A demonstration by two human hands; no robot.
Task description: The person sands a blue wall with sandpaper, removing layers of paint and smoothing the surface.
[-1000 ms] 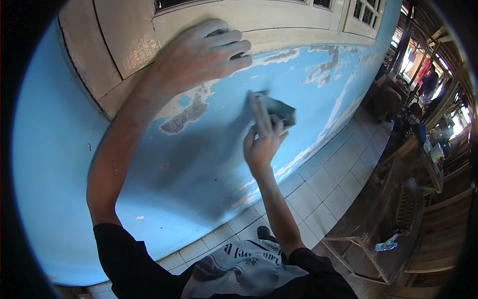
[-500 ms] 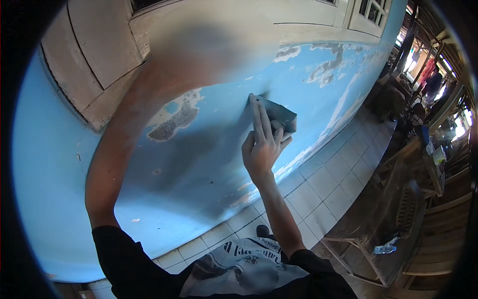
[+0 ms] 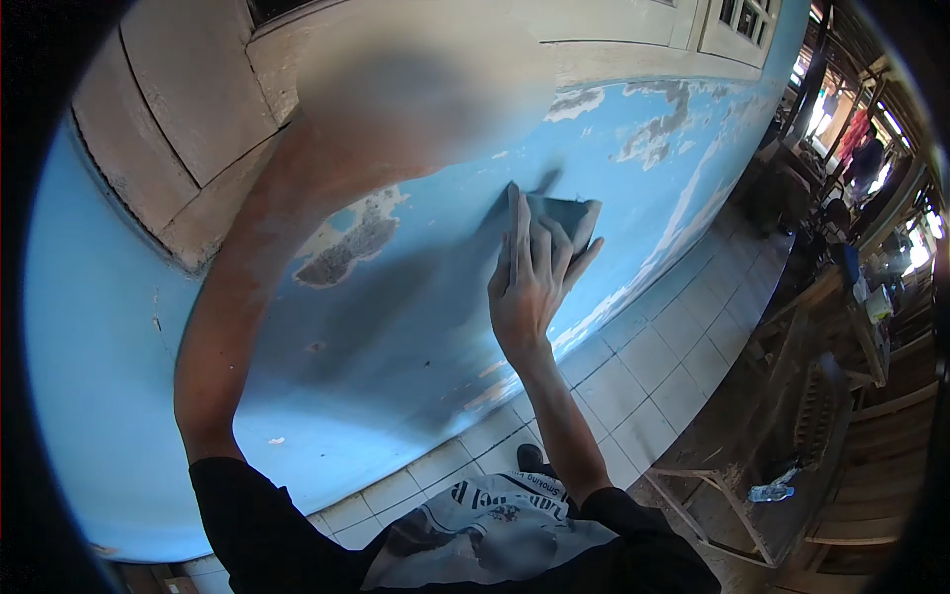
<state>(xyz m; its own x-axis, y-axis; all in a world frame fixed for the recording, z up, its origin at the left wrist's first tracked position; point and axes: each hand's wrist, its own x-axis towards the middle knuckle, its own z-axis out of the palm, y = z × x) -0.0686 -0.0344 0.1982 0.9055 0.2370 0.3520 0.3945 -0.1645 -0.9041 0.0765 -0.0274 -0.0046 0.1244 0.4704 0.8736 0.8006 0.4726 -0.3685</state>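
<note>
Against the wall (image 3: 396, 337), right hand (image 3: 527, 289) presses a grey sheet (image 3: 568, 214).

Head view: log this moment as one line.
right hand: pressing sandpaper on blue wall | left hand: blurred, near window frame | wall: paint peeling

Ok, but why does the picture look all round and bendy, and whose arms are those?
There is no machine here. A person wears a camera on their head, so you look down along their own two arms; the lens bends everything round. The right hand presses a grey sheet flat against a blue wall with peeling paint. The left hand is up by the pale window frame, too blurred to see well. Below is a tiled floor.
</note>
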